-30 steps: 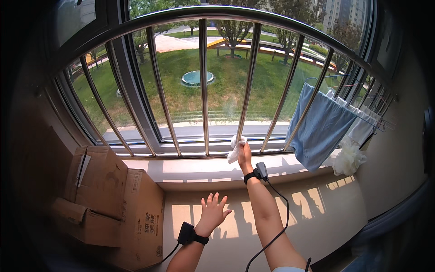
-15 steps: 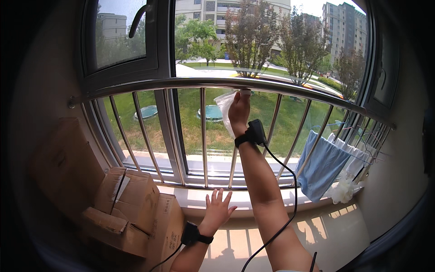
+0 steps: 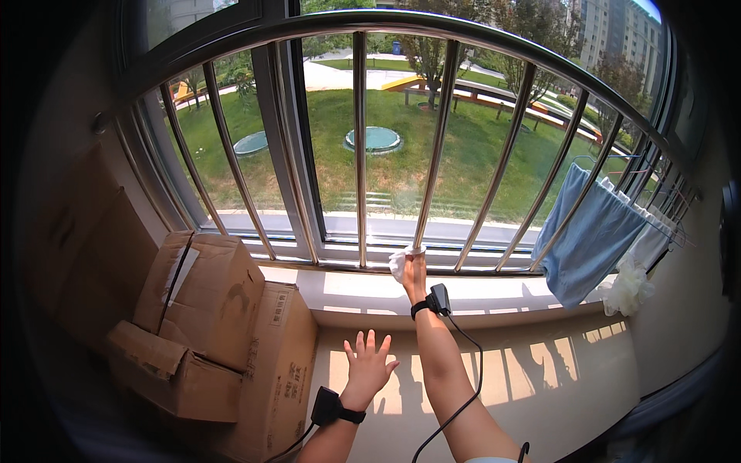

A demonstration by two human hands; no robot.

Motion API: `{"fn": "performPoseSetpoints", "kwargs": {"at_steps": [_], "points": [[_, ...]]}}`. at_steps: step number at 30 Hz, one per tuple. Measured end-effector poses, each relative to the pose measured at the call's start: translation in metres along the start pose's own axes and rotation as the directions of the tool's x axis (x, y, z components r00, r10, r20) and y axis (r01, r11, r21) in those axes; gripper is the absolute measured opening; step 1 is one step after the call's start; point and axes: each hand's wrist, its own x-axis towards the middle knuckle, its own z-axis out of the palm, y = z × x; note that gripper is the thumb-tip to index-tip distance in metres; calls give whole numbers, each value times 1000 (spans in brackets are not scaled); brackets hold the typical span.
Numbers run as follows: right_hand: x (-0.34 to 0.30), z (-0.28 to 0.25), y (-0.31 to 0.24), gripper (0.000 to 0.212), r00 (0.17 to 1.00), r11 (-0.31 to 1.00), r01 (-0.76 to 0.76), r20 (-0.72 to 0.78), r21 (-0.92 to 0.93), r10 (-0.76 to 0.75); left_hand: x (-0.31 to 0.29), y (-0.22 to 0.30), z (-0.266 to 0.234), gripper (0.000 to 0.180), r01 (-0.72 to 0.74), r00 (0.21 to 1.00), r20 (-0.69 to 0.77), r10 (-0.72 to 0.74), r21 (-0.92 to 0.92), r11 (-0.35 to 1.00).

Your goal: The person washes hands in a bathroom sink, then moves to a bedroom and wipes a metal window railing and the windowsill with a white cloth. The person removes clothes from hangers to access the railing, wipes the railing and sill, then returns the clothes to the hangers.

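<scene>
My right hand (image 3: 415, 274) is closed on a thin white wipe (image 3: 397, 265), which is wrapped at the bottom end of an upright metal bar (image 3: 434, 154) of the window railing. The wipe bunches out on the left side of the hand; the fingers' far side is hidden. Lower and to the left, my left hand (image 3: 368, 373) is held out with its fingers spread, holding nothing. A black strap with a small black box and a cable sits on each wrist.
Cardboard boxes (image 3: 204, 297) are stacked at the left beside the railing. A thick top rail (image 3: 401, 19) curves across the window. At the right hang a blue towel (image 3: 579, 231), white cloth and a pale bath puff (image 3: 627, 290). The white sill (image 3: 355, 295) runs below the bars.
My right hand has slid down with the wipe from just under the top rail to the bar's bottom end. The view has tilted downward. My left hand stays spread.
</scene>
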Motion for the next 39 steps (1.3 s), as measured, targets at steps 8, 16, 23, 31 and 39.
{"fn": "performPoseSetpoints", "kwargs": {"at_steps": [8,16,23,31,39], "points": [[20,43,-95,13,926,759,333,41,-560,-376,13,-5,-62,63,-1,1000,22,1,10,1000],[40,199,-331,33,308,223,880,148,-418,-940,44,10,-139,64,-33,996,-80,31,-27,999],[9,305,-297,34,416,342,858,129,-382,-900,44,-8,-143,62,-16,995,-94,14,-25,1000],[43,307,-263,29,532,350,741,184,-573,-826,25,-37,-118,62,64,995,-84,-58,69,996],[15,182,-91,19,792,588,591,258,-553,-553,13,-31,-65,65,114,991,-68,-113,2,994]]}}
